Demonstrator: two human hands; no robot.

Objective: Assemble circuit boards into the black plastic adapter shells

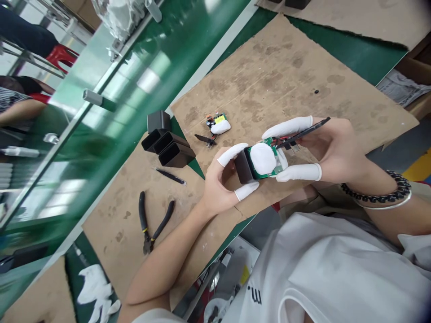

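Note:
My left hand [224,179], with white finger cots on it, grips a black plastic housing [244,167]. Finger cots also cover fingertips of my right hand [316,148], which holds a green circuit board [269,172] by its outer end. A white pad-like lump [263,159] covers much of the board. The board's near end sits at the housing's open mouth; how far inside it reaches is hidden. From the board's right end a black end plate [305,133] hangs on red and black wires, close against my right fingers.
Several empty black housings [175,152] stand left of a second circuit board [218,123] with its own black plate [203,139]. Tweezers [171,176] and cutting pliers [148,240] lie on cardboard [114,215]. White gloves [96,291] are at lower left. Another person's arm [20,110] shows far left.

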